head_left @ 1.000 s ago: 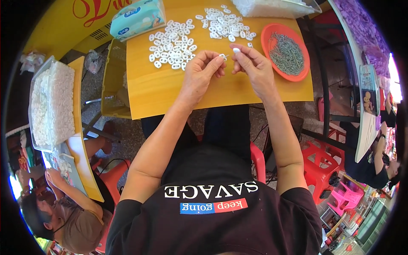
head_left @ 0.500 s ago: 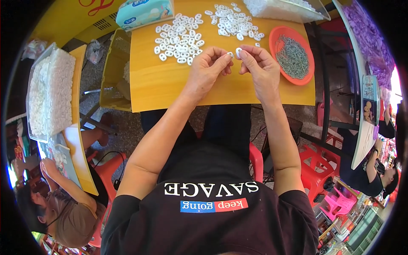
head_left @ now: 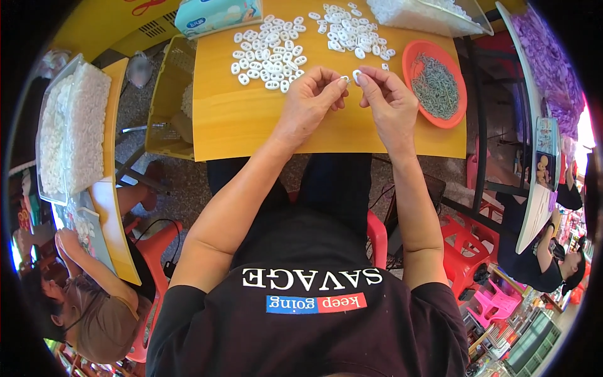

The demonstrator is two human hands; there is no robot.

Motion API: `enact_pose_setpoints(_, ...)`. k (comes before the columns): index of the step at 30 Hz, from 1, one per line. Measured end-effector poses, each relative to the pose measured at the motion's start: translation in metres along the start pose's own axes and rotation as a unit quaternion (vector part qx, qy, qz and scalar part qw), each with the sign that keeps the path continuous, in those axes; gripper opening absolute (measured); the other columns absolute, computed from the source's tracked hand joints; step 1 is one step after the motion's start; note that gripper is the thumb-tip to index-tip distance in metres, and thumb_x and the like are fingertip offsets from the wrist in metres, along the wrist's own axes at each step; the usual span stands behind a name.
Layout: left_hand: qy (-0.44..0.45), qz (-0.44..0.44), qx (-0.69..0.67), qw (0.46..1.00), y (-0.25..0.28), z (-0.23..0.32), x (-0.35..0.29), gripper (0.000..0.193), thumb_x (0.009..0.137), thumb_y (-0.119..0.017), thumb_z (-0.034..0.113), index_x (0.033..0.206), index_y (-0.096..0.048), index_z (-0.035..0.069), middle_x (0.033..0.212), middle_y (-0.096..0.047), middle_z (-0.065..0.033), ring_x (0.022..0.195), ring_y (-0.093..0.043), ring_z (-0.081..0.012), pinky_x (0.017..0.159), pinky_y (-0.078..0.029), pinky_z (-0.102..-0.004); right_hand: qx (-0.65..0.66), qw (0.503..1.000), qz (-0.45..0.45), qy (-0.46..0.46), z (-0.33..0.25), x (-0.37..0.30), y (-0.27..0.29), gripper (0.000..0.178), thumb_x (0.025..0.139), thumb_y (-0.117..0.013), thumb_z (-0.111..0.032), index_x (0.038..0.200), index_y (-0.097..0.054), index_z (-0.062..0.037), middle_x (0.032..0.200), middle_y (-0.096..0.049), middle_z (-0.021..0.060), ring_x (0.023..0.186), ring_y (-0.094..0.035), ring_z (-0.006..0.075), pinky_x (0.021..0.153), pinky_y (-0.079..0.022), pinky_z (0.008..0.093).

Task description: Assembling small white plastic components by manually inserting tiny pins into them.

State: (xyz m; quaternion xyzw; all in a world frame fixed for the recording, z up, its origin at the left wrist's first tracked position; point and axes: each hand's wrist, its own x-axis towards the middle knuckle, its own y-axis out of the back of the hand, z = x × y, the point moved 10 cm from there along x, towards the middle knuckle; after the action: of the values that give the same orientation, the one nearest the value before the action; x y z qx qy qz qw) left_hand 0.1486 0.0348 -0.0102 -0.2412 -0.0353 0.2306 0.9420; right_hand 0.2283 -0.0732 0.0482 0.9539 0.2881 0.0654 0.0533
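Above the yellow table (head_left: 239, 125), my left hand (head_left: 309, 100) pinches a small, shiny bit (head_left: 345, 79) between thumb and forefinger; its kind is too small to make out. My right hand (head_left: 391, 100) grips a white oval plastic piece (head_left: 357, 76) the same way, close to the left fingertips but apart from them. Beyond the left hand lies a spread of white oval pieces with two holes (head_left: 270, 56). A second pile of small white pieces (head_left: 355, 31) is farther back, past the right hand. Beside that hand, an orange-red bowl (head_left: 461, 94) contains many thin grey metal pins or screws (head_left: 433, 88).
A tissue pack (head_left: 217, 16) stands at the back left, and a clear bin of white pieces (head_left: 427, 16) at the back right. A yellow crate (head_left: 164, 107) is left of the table. A person (head_left: 100, 301) sits farther left; another (head_left: 546, 257) is at the right.
The hands keep their pinches, and the gap between their fingertips looks about the same. The whole view has shifted slightly. The person at the left has moved a little.
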Motion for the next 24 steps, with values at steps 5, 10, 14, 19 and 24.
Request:
enact_pose_setpoints(5, 0.001, 0.007, 0.007, 1.0, 0.001, -0.001, 0.0, 0.016, 0.093, -0.062, 0.016, 0.093, -0.059, 0.001, 0.08, -0.062, -0.0024, 0.068, -0.056, -0.0071, 0.062, -0.045, -0.0209, -0.039, 0.999, 0.002, 0.033, -0.001, -0.001, -0.001, 0.017, 0.088, -0.067, -0.007, 0.101, -0.067, 0.0031, 0.084, -0.068, 0.0042, 0.065, -0.058, 0.0052, 0.057, -0.048, 0.02)
enact_pose_setpoints(10, 0.001, 0.015, 0.005, 1.0, 0.001, -0.002, 0.0, 0.015, 0.093, -0.062, 0.016, 0.093, -0.059, 0.001, 0.079, -0.062, -0.0027, 0.068, -0.057, -0.0075, 0.061, -0.046, -0.0211, -0.05, 0.997, 0.025, 0.059, -0.003, -0.004, -0.004, 0.015, 0.088, -0.067, -0.006, 0.1, -0.067, 0.0033, 0.085, -0.068, 0.0052, 0.066, -0.06, 0.0059, 0.056, -0.049, 0.0207)
enact_pose_setpoints(14, 0.013, 0.016, -0.002, 1.0, 0.003, -0.004, -0.001, 0.015, 0.093, -0.063, 0.015, 0.096, -0.059, 0.002, 0.08, -0.063, -0.0038, 0.068, -0.057, -0.009, 0.064, -0.045, -0.0229, -0.05, 0.996, 0.033, 0.066, -0.002, -0.006, -0.007, 0.013, 0.088, -0.066, -0.004, 0.099, -0.067, 0.003, 0.085, -0.066, 0.006, 0.064, -0.06, 0.007, 0.056, -0.049, 0.0215)
enact_pose_setpoints(19, 0.016, 0.017, -0.015, 1.0, 0.003, -0.003, 0.0, 0.014, 0.093, -0.063, 0.015, 0.095, -0.06, 0.001, 0.08, -0.064, -0.004, 0.068, -0.057, -0.009, 0.065, -0.045, -0.0225, -0.04, 0.995, 0.052, 0.08, 0.001, -0.009, -0.012, 0.011, 0.088, -0.066, -0.003, 0.097, -0.067, 0.0024, 0.084, -0.063, 0.0061, 0.063, -0.059, 0.0082, 0.056, -0.048, 0.0221)
enact_pose_setpoints(24, -0.001, 0.056, -0.035, 0.998, 0.009, -0.001, 0.001, 0.012, 0.093, -0.061, 0.013, 0.091, -0.059, 0.001, 0.077, -0.063, -0.0042, 0.065, -0.055, -0.0082, 0.06, -0.044, -0.0217, -0.079, 0.98, 0.082, 0.164, -0.005, -0.01, -0.019, 0.011, 0.087, -0.066, -0.003, 0.098, -0.066, 0.002, 0.08, -0.061, 0.0052, 0.065, -0.059, 0.0084, 0.057, -0.048, 0.0227)
